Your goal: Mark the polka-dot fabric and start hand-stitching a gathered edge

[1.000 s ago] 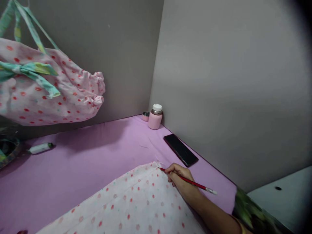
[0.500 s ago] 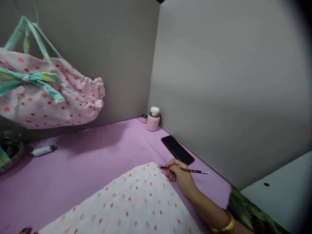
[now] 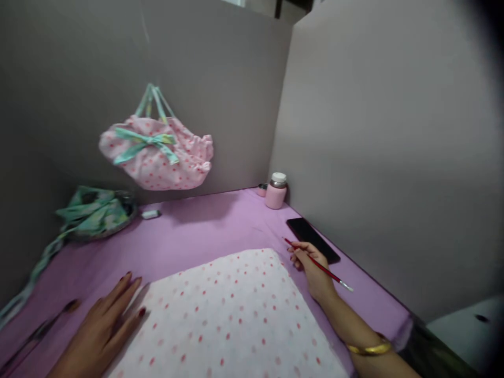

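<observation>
On the lilac-covered counter (image 3: 205, 231), right hand (image 3: 311, 265) pinches a thin red pencil (image 3: 317, 264), light and stiff, at mid-shaft; left hand (image 3: 100, 331) lies spread flat at the edge of the limp, white red-dotted cloth (image 3: 232, 315).

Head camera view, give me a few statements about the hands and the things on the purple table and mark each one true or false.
1. The right hand holds a red pencil. True.
2. The left hand grips the pink bottle. False: it lies flat at the dotted fabric edge.
3. The black phone lies near the right wall. True.
4. The dotted bag lies on the table. False: it hangs above.
</observation>
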Available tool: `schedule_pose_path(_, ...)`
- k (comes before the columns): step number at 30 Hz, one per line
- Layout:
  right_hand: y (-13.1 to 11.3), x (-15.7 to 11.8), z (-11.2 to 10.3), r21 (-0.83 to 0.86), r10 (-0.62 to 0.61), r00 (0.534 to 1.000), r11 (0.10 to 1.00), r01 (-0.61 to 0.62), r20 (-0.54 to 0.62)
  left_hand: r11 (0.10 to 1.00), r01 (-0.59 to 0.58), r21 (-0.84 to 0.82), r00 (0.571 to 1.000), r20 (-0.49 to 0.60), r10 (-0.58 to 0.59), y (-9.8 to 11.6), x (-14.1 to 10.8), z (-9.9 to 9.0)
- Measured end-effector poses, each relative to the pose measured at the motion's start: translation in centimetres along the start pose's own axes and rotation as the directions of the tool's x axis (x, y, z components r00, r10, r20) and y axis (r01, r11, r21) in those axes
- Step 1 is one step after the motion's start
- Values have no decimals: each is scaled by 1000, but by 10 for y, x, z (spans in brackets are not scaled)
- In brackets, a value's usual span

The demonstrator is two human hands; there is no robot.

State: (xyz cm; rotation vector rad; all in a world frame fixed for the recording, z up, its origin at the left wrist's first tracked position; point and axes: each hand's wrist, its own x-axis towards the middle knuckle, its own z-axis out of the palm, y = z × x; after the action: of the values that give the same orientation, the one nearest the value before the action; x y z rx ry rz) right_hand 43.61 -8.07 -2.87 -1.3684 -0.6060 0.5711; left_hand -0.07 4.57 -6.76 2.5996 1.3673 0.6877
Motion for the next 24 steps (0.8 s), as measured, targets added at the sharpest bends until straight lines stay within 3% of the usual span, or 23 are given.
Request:
schedule_pose_path(4,8,3,1,-58,33,999,998,-31,36,959,265,-99,964,-9,-267,3,9,-28)
schedule_pose_path(7,15,6,-1,-102,46,997,994,-39,69,919,380,-101,925,30,-379,-5,13,-43)
schedule_pose_path(12,28,16,-6,-188,48,995,982,-30,91,788,602,-128,796,172,-580,-11,17,-60)
schedule_pose_path(16,31,18,-7,-250,10,989,968,27,146,706,695,-138,705,322,-632,-1,21,-62)
schedule_pose_path(20,30,16,-8,-282,-9,984,958,60,179,675,708,-208,702,312,-640,12,18,-53)
schedule_pose_path(24,29,13,-7,-290,-41,981,952,95,188,659,661,-359,742,182,-646,22,12,-53)
